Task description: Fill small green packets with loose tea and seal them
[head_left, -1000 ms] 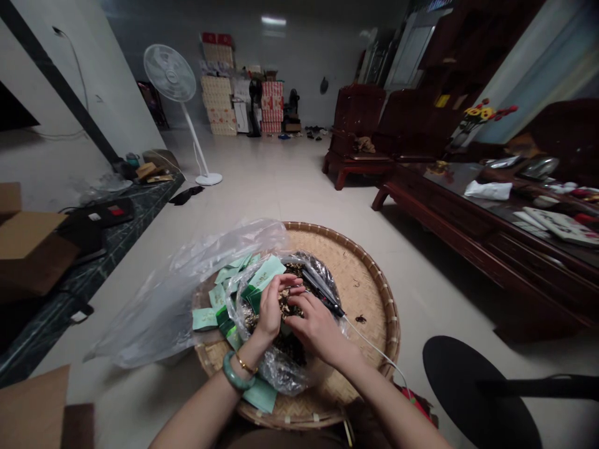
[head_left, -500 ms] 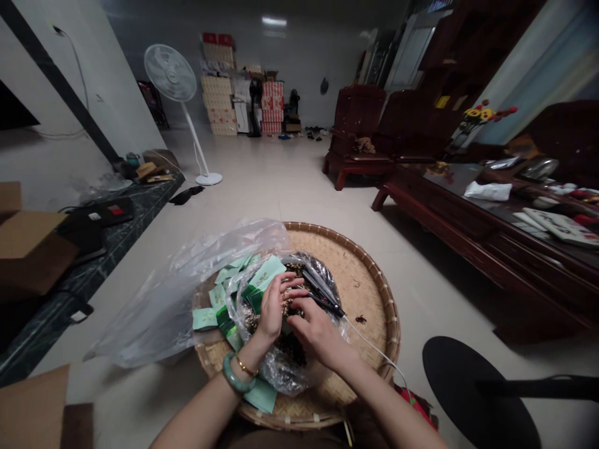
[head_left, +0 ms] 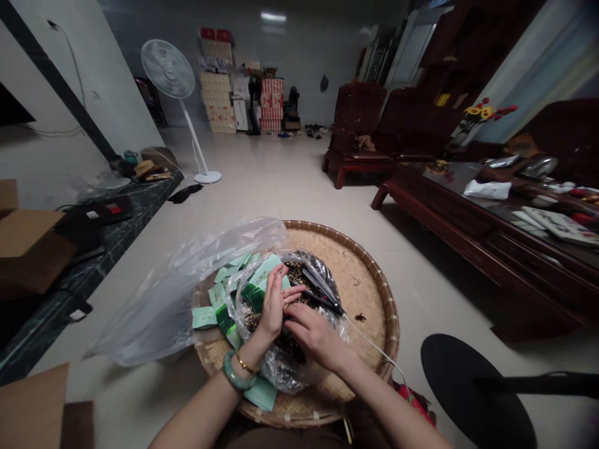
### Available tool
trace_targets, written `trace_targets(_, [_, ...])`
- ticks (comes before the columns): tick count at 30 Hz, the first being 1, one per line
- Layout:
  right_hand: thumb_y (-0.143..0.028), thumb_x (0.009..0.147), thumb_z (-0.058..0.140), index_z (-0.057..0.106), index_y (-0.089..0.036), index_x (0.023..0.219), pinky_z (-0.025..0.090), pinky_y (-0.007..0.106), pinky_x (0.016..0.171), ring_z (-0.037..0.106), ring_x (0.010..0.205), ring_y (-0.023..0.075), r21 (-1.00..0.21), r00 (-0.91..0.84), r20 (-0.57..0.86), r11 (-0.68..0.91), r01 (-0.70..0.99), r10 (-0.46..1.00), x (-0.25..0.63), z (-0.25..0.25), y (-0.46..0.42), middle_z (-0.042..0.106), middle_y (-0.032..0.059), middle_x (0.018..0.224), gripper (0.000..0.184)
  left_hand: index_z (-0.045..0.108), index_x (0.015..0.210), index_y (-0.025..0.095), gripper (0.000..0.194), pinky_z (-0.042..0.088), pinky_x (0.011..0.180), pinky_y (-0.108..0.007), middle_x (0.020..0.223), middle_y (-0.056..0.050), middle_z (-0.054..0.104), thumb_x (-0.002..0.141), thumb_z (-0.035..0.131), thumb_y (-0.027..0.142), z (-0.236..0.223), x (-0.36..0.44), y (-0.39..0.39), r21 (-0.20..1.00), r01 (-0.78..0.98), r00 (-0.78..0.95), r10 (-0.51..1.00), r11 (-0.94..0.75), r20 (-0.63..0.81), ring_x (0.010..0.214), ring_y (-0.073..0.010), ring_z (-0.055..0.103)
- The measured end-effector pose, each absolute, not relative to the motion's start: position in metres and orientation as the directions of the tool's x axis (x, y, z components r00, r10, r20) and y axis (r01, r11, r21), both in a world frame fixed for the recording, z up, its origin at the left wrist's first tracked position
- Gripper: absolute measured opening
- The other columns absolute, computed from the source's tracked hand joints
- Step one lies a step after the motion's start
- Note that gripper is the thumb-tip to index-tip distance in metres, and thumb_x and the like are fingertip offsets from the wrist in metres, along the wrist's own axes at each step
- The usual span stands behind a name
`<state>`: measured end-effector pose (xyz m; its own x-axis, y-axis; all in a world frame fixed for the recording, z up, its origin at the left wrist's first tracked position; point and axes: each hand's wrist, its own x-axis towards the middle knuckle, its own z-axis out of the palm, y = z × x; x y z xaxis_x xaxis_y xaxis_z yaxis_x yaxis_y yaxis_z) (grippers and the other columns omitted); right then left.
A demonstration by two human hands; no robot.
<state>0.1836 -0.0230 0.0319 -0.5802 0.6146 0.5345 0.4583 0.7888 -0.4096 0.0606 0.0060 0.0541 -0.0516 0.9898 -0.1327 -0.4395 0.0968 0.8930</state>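
Meeting over an open clear plastic bag [head_left: 286,375] of loose dark and pale bits [head_left: 294,273], the hands nearly touch: the left hand [head_left: 271,308] is open, fingers extended, while the right hand [head_left: 314,333] curls its fingers toward that palm; whether it pinches anything cannot be told. The bag sits on a round woven tray [head_left: 358,265], with light green packets [head_left: 204,317] on its left and a black corded tool [head_left: 322,290] lying across its right side.
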Motion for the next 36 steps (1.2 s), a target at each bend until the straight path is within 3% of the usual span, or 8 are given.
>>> trace_targets(2, [-0.018,0.095,0.042,0.056,-0.019,0.116,0.051,0.036,0.091,0.059,0.103,0.0189,-0.456,-0.574,0.497,0.759,0.466,0.651,0.184,0.033,-0.023,0.065,0.0084,0.110,0.025,0.045,0.121,0.026,0.047,0.054,0.074,-0.034,0.142,-0.012,0.042,0.085,0.049,0.056,0.054,0.061,0.006,0.898,-0.431,-0.065,0.989,0.093,-0.134,0.083,-0.0196,0.070])
trace_targets(6, [-0.013,0.093,0.041,0.062,-0.016,0.097,0.049,0.039,0.092,0.054,0.109,0.0221,-0.246,-0.666,0.557,0.864,0.439,0.496,0.186,0.033,-0.020,0.066,0.0108,0.105,0.021,0.045,0.122,0.029,0.042,0.051,0.083,-0.036,0.145,-0.009,0.039,0.087,0.050,0.052,0.052,0.061,0.003,0.884,-0.456,-0.044,0.990,0.101,-0.136,0.088,-0.0203,0.069])
trace_targets(14, [-0.016,0.095,0.039,0.060,-0.017,0.082,0.047,0.030,0.066,0.053,0.077,0.0181,-0.126,-0.707,0.503,0.851,0.510,0.498,0.192,0.032,-0.015,0.064,0.0072,0.084,0.025,0.061,0.106,0.019,0.033,0.035,0.105,-0.044,0.126,-0.010,0.058,0.088,0.048,0.043,0.056,0.051,0.004,0.866,-0.499,0.049,0.999,0.022,0.002,0.119,-0.0269,0.054])
trace_targets(19, [-0.015,0.094,0.042,0.060,-0.017,0.086,0.046,0.030,0.070,0.053,0.080,0.0179,-0.177,-0.692,0.494,0.840,0.513,0.527,0.201,0.041,-0.012,0.063,0.0068,0.085,0.020,0.065,0.105,0.016,0.030,0.031,0.110,-0.041,0.121,-0.010,0.062,0.076,0.059,0.022,0.044,0.019,0.005,0.986,-0.163,0.261,0.963,-0.017,0.060,0.120,-0.0262,0.052])
trace_targets(25, [-0.015,0.092,0.048,0.062,-0.018,0.087,0.049,0.034,0.073,0.053,0.083,0.0203,-0.234,-0.595,0.569,0.805,0.545,0.568,0.201,0.044,-0.003,0.064,0.0067,0.078,0.015,0.043,0.138,0.021,0.082,0.023,0.114,-0.043,0.147,-0.009,0.039,0.061,0.073,0.017,0.020,0.007,0.000,0.926,0.338,0.474,0.880,-0.168,-0.013,0.138,-0.0294,0.030])
trace_targets(29, [-0.016,0.091,0.049,0.062,-0.020,0.092,0.050,0.034,0.072,0.054,0.083,0.0201,-0.362,-0.520,0.602,0.788,0.498,0.606,0.200,0.043,0.002,0.065,0.0058,0.078,0.014,0.064,0.112,0.015,0.043,0.046,0.089,-0.035,0.108,-0.008,0.068,0.069,0.066,0.018,0.012,0.020,0.011,0.905,0.391,0.405,0.914,-0.167,-0.006,0.099,-0.0248,0.061])
trace_targets(31, [-0.018,0.089,0.053,0.062,-0.021,0.097,0.051,0.035,0.072,0.054,0.085,0.0207,-0.442,-0.491,0.590,0.765,0.469,0.641,0.203,0.045,0.003,0.066,0.0058,0.080,0.012,0.069,0.093,0.013,0.024,0.048,0.073,-0.029,0.083,-0.004,0.070,0.071,0.064,0.022,0.009,0.024,0.016,0.911,0.383,0.386,0.922,-0.152,-0.009,0.078,-0.0205,0.062])
trace_targets(36, [-0.022,0.085,0.060,0.063,-0.022,0.101,0.050,0.040,0.079,0.054,0.092,0.0230,-0.470,-0.454,0.561,0.718,0.514,0.692,0.212,0.049,0.000,0.063,0.0075,0.090,0.016,0.070,0.090,0.014,0.024,0.046,0.071,-0.027,0.081,-0.003,0.071,0.067,0.065,0.017,0.000,0.023,0.018,0.943,0.307,0.349,0.937,-0.132,0.018,0.076,-0.0198,0.062])
